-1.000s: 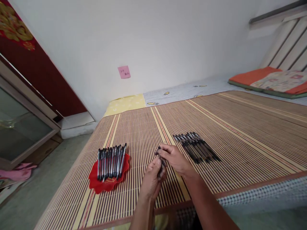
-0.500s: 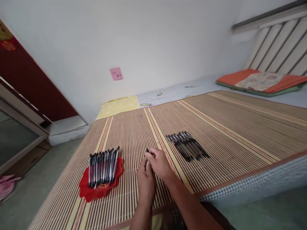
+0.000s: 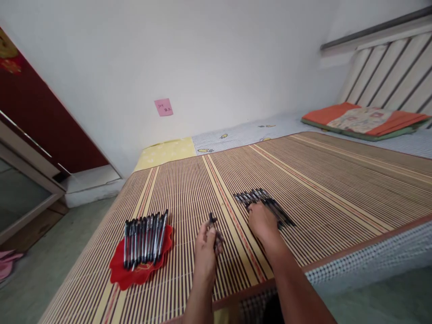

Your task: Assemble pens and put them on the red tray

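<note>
My left hand point(image 3: 206, 238) is closed around a black pen point(image 3: 211, 218), whose upper end stands out above the thumb and fingers. Over to the right, my right hand point(image 3: 263, 221) has its fingers bent and pinched together at the near left side of a row of black pens point(image 3: 280, 210). They close on a pen there, mostly covered by the hand. On the left, several clear-barrelled pens with black ends point(image 3: 145, 238) lie side by side across a red scalloped cloth point(image 3: 124, 274).
A striped bamboo mat point(image 3: 182, 189) covers the bed, with a checked sheet point(image 3: 232, 137) along the wall. A folded orange and green textile point(image 3: 364, 119) lies at the far right by the slatted headboard point(image 3: 391, 67). A pink note point(image 3: 164, 107) is stuck on the wall.
My hands were together over the mat and are now apart. The right one has moved right to the row of black pens, while the left stays with a pen.
</note>
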A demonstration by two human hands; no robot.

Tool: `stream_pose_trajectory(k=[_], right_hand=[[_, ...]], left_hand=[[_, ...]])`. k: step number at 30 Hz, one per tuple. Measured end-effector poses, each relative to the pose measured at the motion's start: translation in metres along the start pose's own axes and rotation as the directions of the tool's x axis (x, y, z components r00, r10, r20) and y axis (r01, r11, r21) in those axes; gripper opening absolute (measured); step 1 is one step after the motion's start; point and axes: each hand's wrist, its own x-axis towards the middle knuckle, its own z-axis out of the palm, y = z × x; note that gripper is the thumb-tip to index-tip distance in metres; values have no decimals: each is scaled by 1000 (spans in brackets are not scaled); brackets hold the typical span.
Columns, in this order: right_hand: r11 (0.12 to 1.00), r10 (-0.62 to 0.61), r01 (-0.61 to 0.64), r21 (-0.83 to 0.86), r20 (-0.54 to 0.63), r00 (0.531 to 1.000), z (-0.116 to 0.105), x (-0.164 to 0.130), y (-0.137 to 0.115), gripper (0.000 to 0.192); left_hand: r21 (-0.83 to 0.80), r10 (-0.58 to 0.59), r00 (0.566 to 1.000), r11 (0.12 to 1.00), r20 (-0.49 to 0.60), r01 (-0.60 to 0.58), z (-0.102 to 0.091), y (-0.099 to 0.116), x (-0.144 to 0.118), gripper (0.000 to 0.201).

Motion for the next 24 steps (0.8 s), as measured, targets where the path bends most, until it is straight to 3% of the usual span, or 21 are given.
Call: stream_pose_trajectory(k=[6, 9, 14, 19, 22, 24], right_hand=[[998, -59, 60, -15, 50, 997, 1, -2, -4, 35], [994, -106, 106, 22, -4, 994, 0, -1, 0, 29], [1000, -21, 21, -15, 19, 1000, 3, -1, 4, 29], [990, -129, 127, 70, 33, 991, 0, -1, 3, 23], [996, -80, 81, 38, -33, 996, -5, -2, 3, 24], [1000, -26, 26, -14, 7, 1000, -6, -3, 3, 22]], left_hand=[[-3, -17, 1000, 1000, 15, 17, -1, 1, 0, 55], [1, -35, 999, 999, 24, 35, -2, 4, -1, 57], [-9, -38, 999, 999, 15, 38, -3, 2, 1, 59], [-9, -33, 999, 999, 24, 33, -2, 4, 1, 59], [-8, -21, 999, 1000, 37, 22, -2, 6, 0, 58], [-7, -23, 999, 1000, 39, 23, -2, 7, -1, 56]])
